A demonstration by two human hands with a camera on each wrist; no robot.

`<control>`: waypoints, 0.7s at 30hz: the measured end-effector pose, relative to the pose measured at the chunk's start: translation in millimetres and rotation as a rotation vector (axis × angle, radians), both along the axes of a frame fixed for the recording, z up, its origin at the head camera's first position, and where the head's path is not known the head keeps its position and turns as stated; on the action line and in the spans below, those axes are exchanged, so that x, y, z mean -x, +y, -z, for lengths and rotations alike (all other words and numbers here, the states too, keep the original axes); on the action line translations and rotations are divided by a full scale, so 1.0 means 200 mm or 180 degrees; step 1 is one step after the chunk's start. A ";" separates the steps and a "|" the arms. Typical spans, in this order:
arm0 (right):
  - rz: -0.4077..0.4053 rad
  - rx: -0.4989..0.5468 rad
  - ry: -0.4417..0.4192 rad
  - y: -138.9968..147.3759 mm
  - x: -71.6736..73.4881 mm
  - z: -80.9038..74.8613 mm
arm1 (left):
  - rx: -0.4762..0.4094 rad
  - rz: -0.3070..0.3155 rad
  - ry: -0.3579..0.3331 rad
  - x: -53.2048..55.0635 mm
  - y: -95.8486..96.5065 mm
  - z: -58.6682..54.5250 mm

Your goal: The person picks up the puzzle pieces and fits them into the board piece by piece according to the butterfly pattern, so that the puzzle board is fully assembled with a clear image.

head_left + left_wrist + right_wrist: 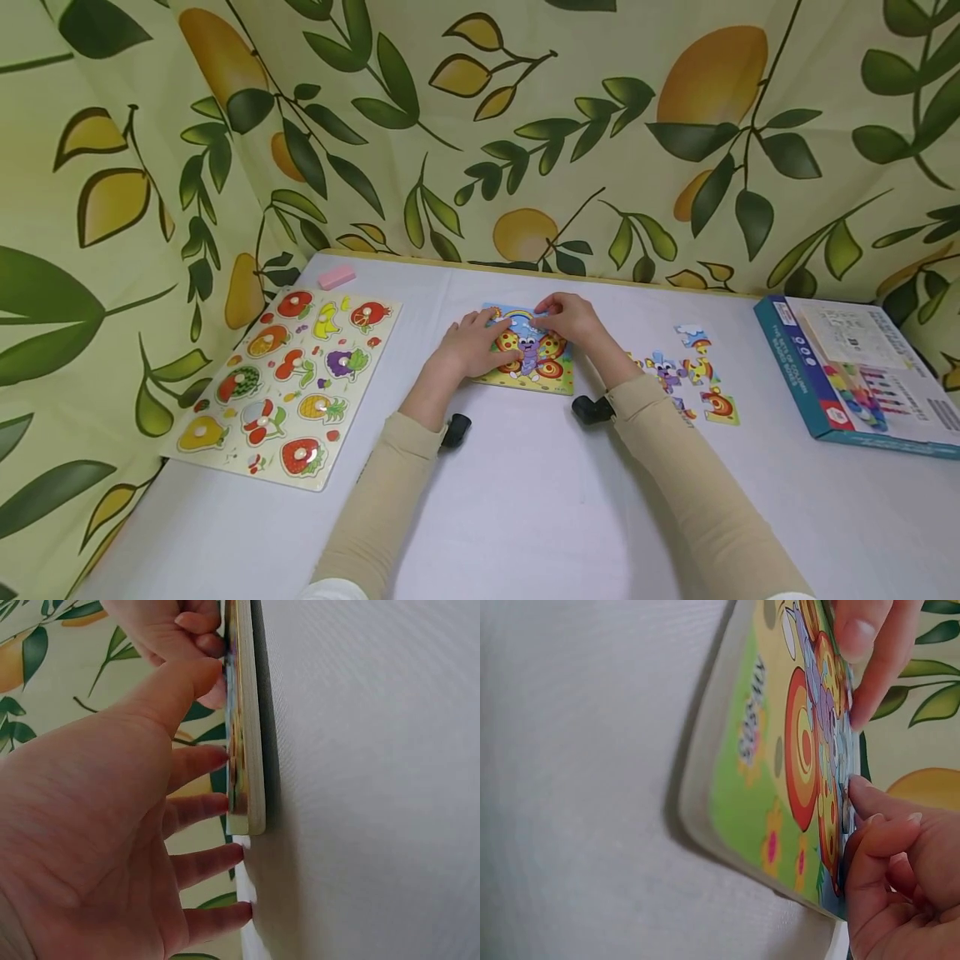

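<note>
A butterfly jigsaw puzzle board (517, 381) lies in the middle of the white table, with purple, red and yellow pieces set in it. My left hand (474, 346) reaches over its left side, fingers spread and nearly straight. In the left wrist view, some of those fingertips (219, 802) touch the board's face and others the table beyond its edge. At the upper right part of the board, my right hand (572, 319) has curled fingers. The right wrist view shows its thumb and forefinger at a slightly raised puzzle piece (846, 814), partly hidden by the hand.
Several loose puzzle pieces (698, 371) lie to the right, beside the right forearm. A wooden fruit peg board (341, 425) is at the left, with a pink block (337, 277) behind it. A boxed toy set (862, 371) lies at the far right. A leaf-patterned cloth (465, 167) hangs behind.
</note>
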State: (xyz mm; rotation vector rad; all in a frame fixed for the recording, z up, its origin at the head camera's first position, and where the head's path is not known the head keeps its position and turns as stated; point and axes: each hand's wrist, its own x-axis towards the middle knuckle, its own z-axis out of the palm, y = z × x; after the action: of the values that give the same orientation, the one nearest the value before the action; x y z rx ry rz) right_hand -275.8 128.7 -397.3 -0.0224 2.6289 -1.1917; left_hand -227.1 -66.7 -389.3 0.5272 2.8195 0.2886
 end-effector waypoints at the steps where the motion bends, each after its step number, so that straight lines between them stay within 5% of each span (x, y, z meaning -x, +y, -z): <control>1: 0.0006 -0.0002 -0.0002 0.00 0.00 0.00 | 0.0000 0.0008 0.0017 0.00 0.00 0.00; 21: -0.0043 -0.0111 0.0123 0.00 -0.02 0.00 | 0.0229 0.0041 -0.0061 -0.02 0.03 0.00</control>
State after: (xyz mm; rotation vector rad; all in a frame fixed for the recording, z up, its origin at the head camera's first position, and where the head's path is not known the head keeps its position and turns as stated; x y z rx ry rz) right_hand -272.5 128.2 -397.7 -0.0571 2.6779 -1.1522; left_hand -222.3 -61.0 -389.2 0.5239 2.7951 0.1880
